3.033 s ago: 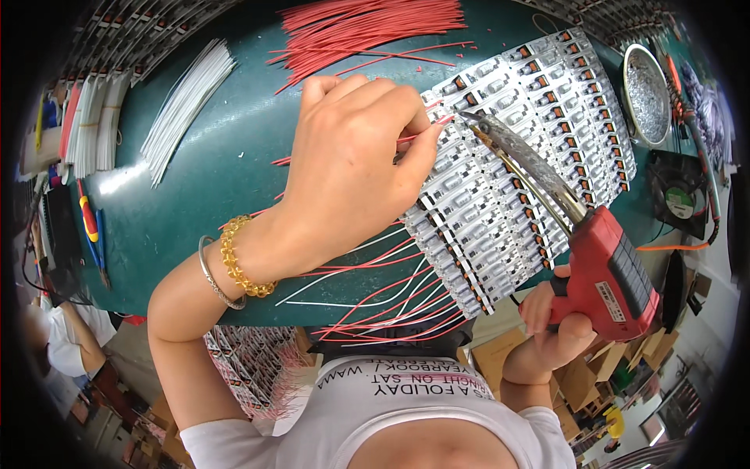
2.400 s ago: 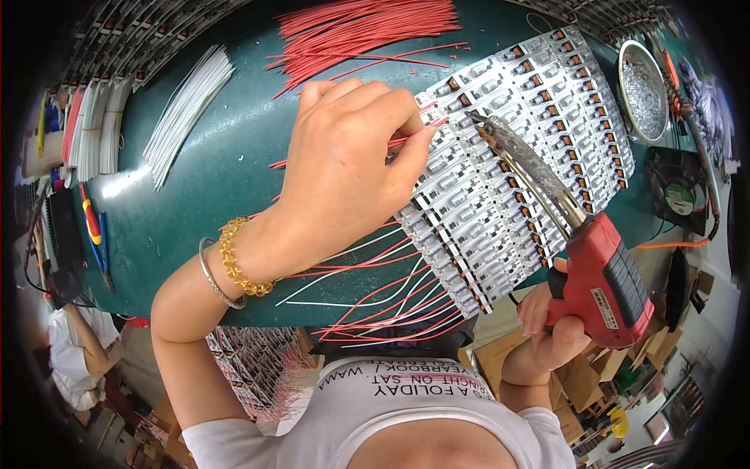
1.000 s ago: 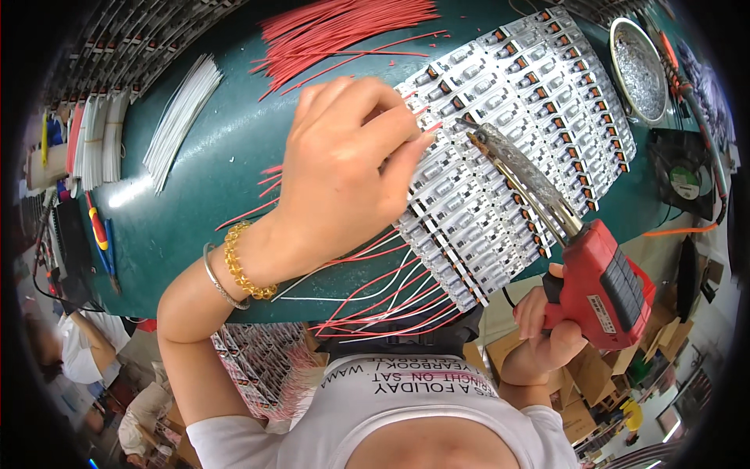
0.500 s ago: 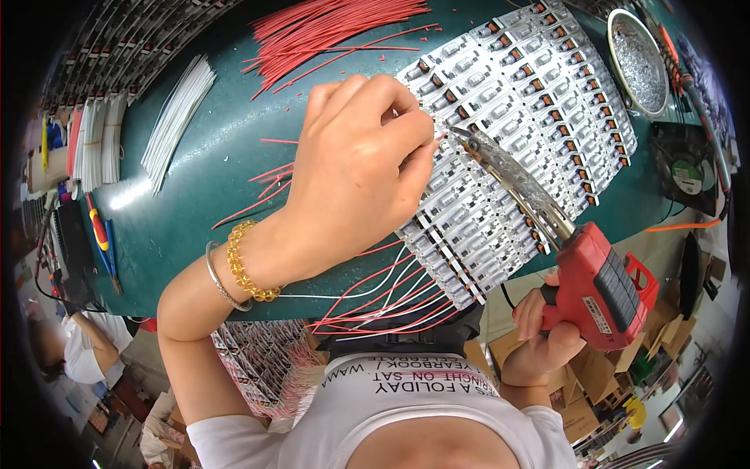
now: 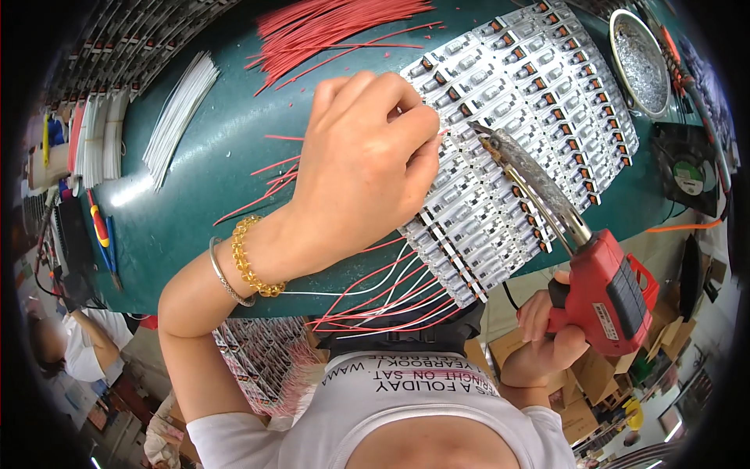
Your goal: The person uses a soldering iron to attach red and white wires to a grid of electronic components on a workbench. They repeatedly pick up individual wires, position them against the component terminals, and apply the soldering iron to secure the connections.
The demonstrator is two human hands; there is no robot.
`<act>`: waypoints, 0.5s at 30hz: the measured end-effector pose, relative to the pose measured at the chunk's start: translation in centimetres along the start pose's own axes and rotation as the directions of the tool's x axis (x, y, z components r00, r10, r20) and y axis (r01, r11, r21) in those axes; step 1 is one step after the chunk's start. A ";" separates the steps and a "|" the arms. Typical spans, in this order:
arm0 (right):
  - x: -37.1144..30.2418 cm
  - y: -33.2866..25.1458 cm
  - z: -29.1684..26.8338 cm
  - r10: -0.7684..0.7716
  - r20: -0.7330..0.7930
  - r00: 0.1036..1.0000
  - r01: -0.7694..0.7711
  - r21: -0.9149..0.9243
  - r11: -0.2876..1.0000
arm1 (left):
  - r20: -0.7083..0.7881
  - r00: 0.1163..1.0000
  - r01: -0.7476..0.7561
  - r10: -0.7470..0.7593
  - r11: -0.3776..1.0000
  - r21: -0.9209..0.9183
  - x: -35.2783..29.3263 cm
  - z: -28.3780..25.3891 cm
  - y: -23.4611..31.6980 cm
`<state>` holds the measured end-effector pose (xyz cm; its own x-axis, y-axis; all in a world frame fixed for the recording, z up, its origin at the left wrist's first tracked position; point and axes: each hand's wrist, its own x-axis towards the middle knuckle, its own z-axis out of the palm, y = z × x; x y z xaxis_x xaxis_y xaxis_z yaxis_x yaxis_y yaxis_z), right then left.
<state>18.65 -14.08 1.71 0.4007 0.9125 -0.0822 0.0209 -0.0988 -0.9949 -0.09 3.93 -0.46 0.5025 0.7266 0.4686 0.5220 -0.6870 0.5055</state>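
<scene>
My left hand [image 5: 371, 148] is pinched at the left edge of a panel of small circuit boards [image 5: 500, 102]. A red wire tip peeks out past its fingertips; the fingers hide the rest of that wire. My right hand [image 5: 551, 332] grips a red soldering gun [image 5: 609, 301] by its handle. The gun's dark tip hangs over the boards, a little to the right of my left fingertips and apart from them. Red and white wires [image 5: 391, 301] trail from the panel's near left edge toward my lap.
A bundle of red wires [image 5: 328, 31] lies at the far side of the green table [image 5: 226, 187], with white wires [image 5: 180, 117] left of it. Far right are a round dish of silvery bits [image 5: 641, 62] and a black fan [image 5: 686, 172]. A screwdriver [image 5: 98, 227] lies at left.
The soldering gun has drawn back to the right, its tip moving away from my left fingertips. My left hand has shifted only slightly, staying pinched.
</scene>
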 end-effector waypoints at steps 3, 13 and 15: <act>0.0 0.2 0.0 -0.028 -0.008 1.000 0.028 0.009 1.000 | 0.009 1.000 0.006 -0.006 1.000 -0.002 0.1 -0.2 0.1; 0.2 0.9 -1.5 -0.071 0.090 0.993 0.052 0.200 0.978 | 0.137 0.989 -0.114 0.056 0.876 0.468 4.2 -2.5 -4.5; 0.1 1.5 -1.7 -0.094 0.106 0.990 0.068 0.221 0.973 | 0.195 0.978 -0.170 0.071 0.812 0.558 5.6 -2.4 -6.0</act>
<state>20.28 -14.85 0.32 0.2971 0.9548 0.0056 -0.1544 0.0538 -0.9865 -2.07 12.13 0.85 0.6628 0.6604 0.3529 0.7233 -0.6867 -0.0732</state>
